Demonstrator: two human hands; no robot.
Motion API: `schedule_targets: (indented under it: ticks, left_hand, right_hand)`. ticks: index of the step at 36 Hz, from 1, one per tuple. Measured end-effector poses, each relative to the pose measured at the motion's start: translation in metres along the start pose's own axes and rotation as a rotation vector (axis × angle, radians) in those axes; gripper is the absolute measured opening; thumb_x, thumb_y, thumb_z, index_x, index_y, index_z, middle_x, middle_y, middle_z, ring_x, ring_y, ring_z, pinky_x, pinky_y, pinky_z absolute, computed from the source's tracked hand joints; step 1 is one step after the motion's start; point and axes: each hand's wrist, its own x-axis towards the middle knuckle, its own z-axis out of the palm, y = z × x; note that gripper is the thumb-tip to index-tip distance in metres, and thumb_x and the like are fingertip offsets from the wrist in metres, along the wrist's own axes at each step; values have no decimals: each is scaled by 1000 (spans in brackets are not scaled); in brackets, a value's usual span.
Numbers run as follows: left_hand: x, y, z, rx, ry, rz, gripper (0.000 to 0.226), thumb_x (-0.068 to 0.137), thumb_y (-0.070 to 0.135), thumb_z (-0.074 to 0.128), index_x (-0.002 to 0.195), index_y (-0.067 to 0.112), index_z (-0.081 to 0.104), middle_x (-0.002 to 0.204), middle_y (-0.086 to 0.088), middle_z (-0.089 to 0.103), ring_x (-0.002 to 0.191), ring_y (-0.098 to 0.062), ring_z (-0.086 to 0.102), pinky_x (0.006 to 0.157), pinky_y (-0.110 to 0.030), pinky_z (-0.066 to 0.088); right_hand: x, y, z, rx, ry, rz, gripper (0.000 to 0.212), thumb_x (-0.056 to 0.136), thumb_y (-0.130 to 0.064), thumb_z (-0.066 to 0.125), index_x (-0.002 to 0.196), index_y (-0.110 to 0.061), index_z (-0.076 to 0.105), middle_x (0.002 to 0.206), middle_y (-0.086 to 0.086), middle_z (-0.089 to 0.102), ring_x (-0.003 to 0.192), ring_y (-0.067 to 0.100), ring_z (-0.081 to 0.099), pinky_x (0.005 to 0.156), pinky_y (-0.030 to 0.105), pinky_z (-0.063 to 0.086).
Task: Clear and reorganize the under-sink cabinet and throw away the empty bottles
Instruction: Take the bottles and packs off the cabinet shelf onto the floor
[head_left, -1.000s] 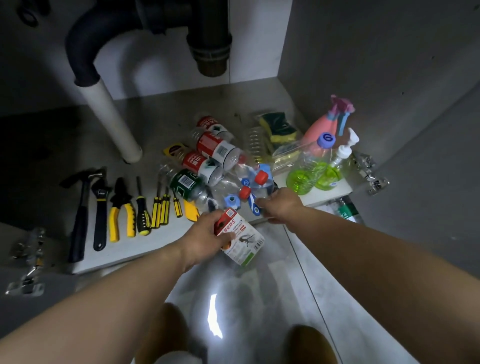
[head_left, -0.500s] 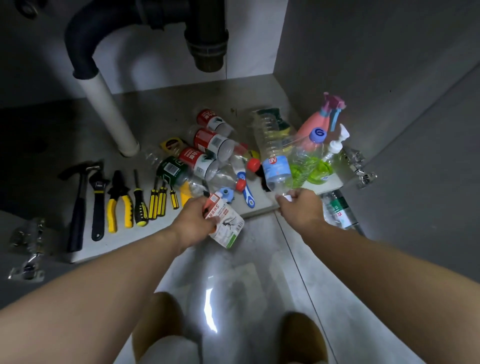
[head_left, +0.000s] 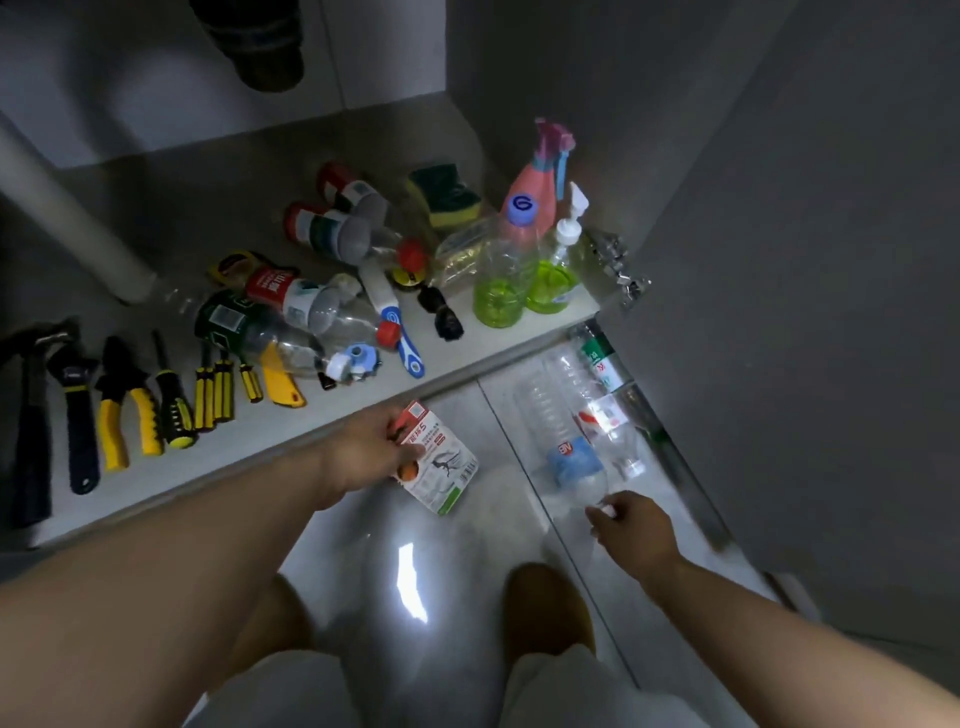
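Observation:
My left hand (head_left: 363, 447) grips a red and white card packet (head_left: 441, 467) just in front of the cabinet floor's edge (head_left: 291, 431). My right hand (head_left: 631, 525) pinches the neck of a clear empty bottle with a blue label (head_left: 558, 436), held low over the floor tiles. Two more clear bottles (head_left: 602, 374) lie on the floor beside it, against the open door. Several empty bottles with red and green labels (head_left: 291, 312) lie in a heap inside the cabinet.
A hammer, wrench, pliers and screwdrivers (head_left: 130, 400) lie in a row at the cabinet's left front. A pink spray bottle (head_left: 535, 182), two bottles of green liquid (head_left: 501, 280) and sponges (head_left: 447, 195) stand at the right. The white drain pipe (head_left: 78, 218) rises at the left. The cabinet door (head_left: 779, 312) is at the right.
My right hand has lifted the blue-label bottle out of the cabinet and brought it down to the right, over the floor beside the other bottles. My left hand keeps the packet.

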Motion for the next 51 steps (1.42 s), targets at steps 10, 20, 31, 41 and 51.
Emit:
schedule_targets:
  ticks: [10,20,31,41,51]
  left_hand:
    - [18,8,50,-149,-79,-37,20,98,4,60,114,12,68,108,-7,75,99,-21,73,74,-29,62]
    - [13,31,92,-241,-159,-69,22,98,2,60,119,6,66,110,-14,75,99,-22,74,74,-28,63]
    - [16,31,94,-42,-101,-57,22,99,4,57,118,9,65,115,-15,68,107,-29,67,91,-41,56]
    - [12,28,75,173,-86,17,24,98,5,54,118,12,65,115,-14,67,107,-29,66,84,-33,55]
    - [-40,56,-12,528,-51,200,18,100,20,59,117,21,65,118,1,64,108,-17,62,96,-31,52]
  right_hand:
    - [11,-13,13,562,118,240,40,86,-26,74,115,-13,49,104,13,67,96,30,68,92,47,56]
    - [-14,-20,8,883,-481,-26,30,96,-13,59,125,-21,61,117,0,73,106,19,71,82,30,58]
    - [-6,68,-13,879,57,351,27,93,-2,49,97,-19,70,101,7,75,92,23,71,74,35,57]
    - [11,62,-13,565,250,523,55,85,-12,66,136,-2,47,126,20,63,112,36,63,95,48,55]
    - [-26,-63,-53,433,-209,406,42,91,-19,65,128,-5,51,108,18,58,89,30,63,73,39,55]
